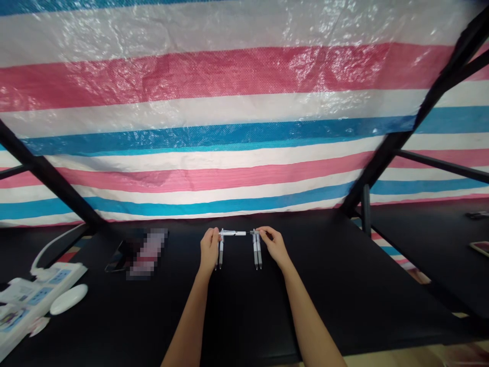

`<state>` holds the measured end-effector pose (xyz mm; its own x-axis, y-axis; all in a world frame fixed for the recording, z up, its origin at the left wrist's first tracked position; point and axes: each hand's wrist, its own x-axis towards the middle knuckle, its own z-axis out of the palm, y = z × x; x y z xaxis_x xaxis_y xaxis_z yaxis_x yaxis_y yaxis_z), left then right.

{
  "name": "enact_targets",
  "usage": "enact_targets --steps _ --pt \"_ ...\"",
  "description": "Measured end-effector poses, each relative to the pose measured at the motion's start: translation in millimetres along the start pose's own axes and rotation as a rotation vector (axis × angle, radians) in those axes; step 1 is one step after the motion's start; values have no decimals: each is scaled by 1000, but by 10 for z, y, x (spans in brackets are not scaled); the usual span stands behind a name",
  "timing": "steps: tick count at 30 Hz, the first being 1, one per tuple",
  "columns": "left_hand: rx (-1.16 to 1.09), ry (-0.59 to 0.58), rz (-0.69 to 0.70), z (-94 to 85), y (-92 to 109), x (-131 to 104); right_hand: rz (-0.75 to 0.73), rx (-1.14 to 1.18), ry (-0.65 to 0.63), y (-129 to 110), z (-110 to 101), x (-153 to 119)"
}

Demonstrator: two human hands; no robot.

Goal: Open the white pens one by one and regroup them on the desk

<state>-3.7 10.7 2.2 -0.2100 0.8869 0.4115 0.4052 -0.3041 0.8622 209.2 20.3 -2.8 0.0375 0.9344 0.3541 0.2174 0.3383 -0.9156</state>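
Note:
A white pen (234, 233) lies crosswise between my hands, its clip end on the left. My left hand (209, 251) is closed, fingertips at that clip end. On the other side, my right hand (275, 245) pinches at a grey part by the pen's right end; a thin dark stretch shows between this part and the white barrel. Below the left end, a white-and-grey pen (221, 253) points toward me, with another partly hidden by my left fingers. Two similar pens (257, 252) lie side by side below the right end. My fingers partly cover both pen ends.
The black tabletop (244, 316) carries everything. To the left lie a dark phone-like object (119, 256) and a pixelated patch. A white power strip (42, 295) and a white oval object (69, 299) are further left. Black frame bars (382, 163) and striped sheeting (229, 112) stand behind.

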Motion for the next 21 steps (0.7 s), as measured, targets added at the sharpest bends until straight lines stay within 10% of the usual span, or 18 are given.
enact_targets --steps 21 --pt "18 34 11 -159 -132 86 27 -43 83 54 -145 32"
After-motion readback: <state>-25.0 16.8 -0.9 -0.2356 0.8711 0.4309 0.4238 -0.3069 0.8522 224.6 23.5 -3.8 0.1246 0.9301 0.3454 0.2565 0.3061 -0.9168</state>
